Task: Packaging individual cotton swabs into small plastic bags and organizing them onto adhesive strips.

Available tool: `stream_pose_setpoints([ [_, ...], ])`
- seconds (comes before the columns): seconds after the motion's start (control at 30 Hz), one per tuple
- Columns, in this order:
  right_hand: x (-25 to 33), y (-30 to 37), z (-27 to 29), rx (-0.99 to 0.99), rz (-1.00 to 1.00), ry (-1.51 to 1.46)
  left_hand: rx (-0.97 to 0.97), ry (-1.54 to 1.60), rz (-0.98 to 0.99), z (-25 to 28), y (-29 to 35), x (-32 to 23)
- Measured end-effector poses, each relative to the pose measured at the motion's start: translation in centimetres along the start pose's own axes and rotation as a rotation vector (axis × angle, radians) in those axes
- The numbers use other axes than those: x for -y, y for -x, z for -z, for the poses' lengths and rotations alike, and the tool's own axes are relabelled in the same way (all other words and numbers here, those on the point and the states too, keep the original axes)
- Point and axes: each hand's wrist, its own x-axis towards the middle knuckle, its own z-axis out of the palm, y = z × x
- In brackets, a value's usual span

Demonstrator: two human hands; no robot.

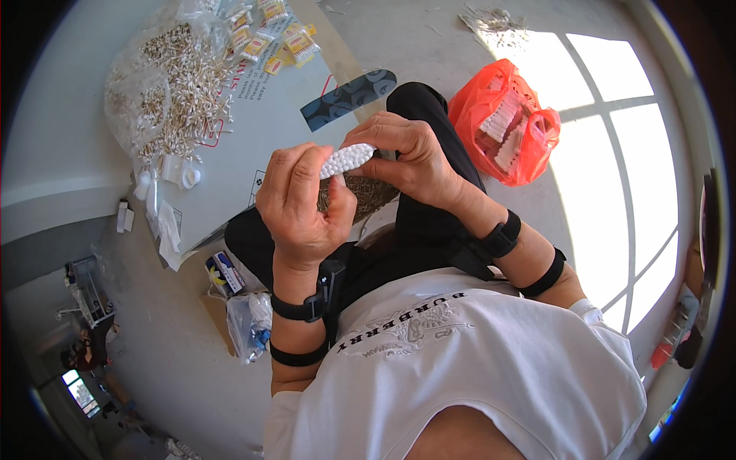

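Note:
Between both hands is a bundle of cotton swabs (347, 161), its white tips packed into an oval that faces up. My left hand (300, 201) pinches the left end with thumb and fingers. On the other end, my right hand (418, 157) is closed with its thumb below and fingers above. The sticks under the tips are mostly hidden. Beyond my left hand, a large heap of loose cotton swabs (188, 96) spills from a clear plastic bag (126, 100) on the table. Several small yellow-and-clear swab packets (299, 44) lie at the table's far side.
A red plastic bag (477, 96) with bundled swabs stands on the floor at right. The grey-white table (230, 161) has a dark patterned strip (349, 100) at its edge. White tape rolls (189, 178) sit at its near left corner. Scattered sticks (502, 29) lie on the far floor.

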Motion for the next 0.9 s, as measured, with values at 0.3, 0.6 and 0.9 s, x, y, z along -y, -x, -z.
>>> stream_pose_setpoints([
  [0.3, 0.07, 0.02, 0.01, 0.006, -0.009, -0.009, -0.027, -0.034, -0.089, -0.16, -0.35, 0.12],
  [0.6, 0.08, 0.12, 0.10, -0.018, -0.017, 0.013, -0.040, 0.055, -0.063, -0.49, -0.21, 0.23],
  [0.9, 0.24, 0.09, 0.17, -0.019, 0.010, 0.047, -0.054, 0.212, 0.011, -0.06, -0.07, 0.42],
])
